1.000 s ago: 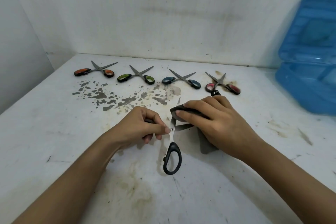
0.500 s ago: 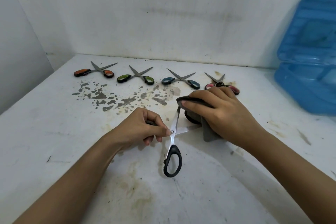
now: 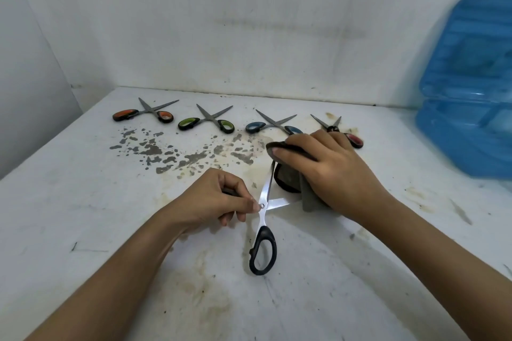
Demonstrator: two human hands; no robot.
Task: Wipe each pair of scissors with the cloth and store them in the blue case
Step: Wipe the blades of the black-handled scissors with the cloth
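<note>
Wiping goes best if the right hand (image 3: pixel 329 169), clamped on the grey cloth (image 3: pixel 293 177) mid-frame, draws outward along the blade, away from the edge. Meanwhile the left hand (image 3: pixel 219 199) pins the black-handled scissors (image 3: pixel 264 230) at the pivot against the surface (image 3: pixel 83 202); the blue case (image 3: pixel 468 91) waits open at upper right.

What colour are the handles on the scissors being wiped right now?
Black, seen in the head view: black-handled scissors.
</note>
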